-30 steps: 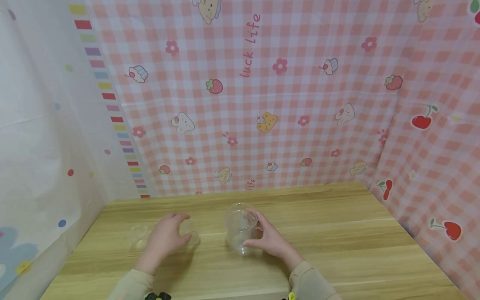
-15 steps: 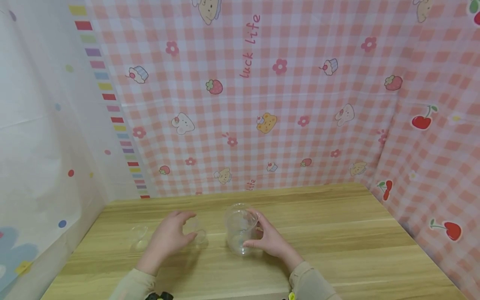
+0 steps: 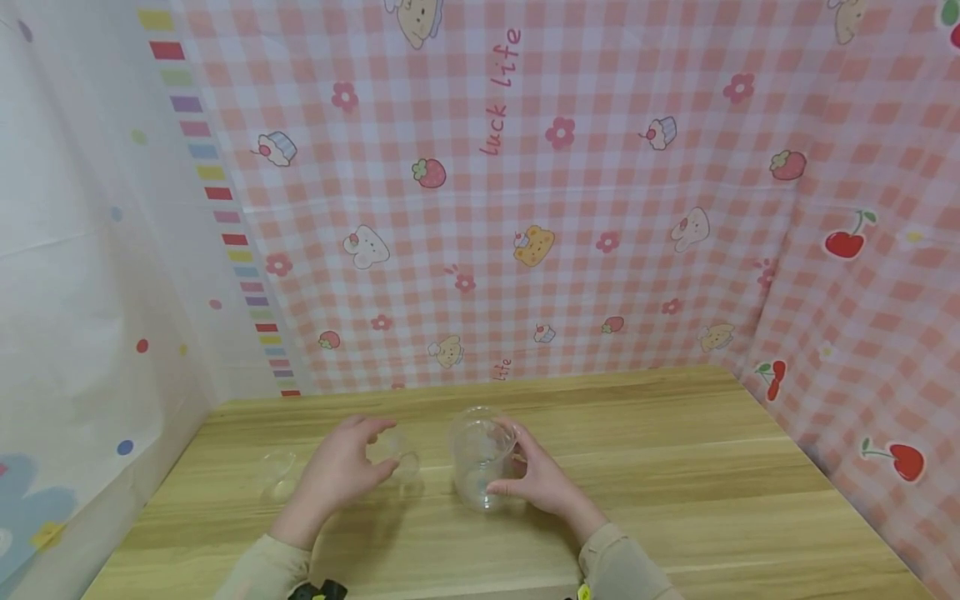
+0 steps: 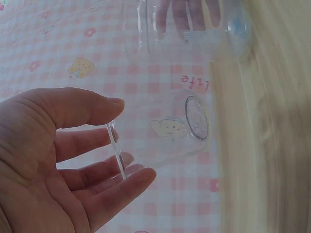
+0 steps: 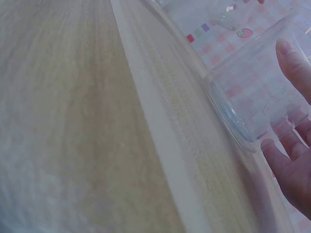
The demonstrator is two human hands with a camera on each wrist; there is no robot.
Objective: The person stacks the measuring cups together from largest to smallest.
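My left hand holds a small clear plastic cup near its rim, thumb on one side and fingers on the other. Its round base faces the table; whether it touches the wood I cannot tell. A larger clear plastic cup stands upright to the right, a gap away from the small one. My right hand grips the larger cup from its right side, the thumb in front and the other fingers partly hidden behind the clear wall.
On the wooden table, left of my left hand, stands another clear cup-like piece, faint in outline. A pink checked cloth hangs behind the table, with a white sheet on the left.
My left hand has shifted slightly right and away from me, bringing the small cup closer to the larger one. My right hand and the larger cup have stayed in place.
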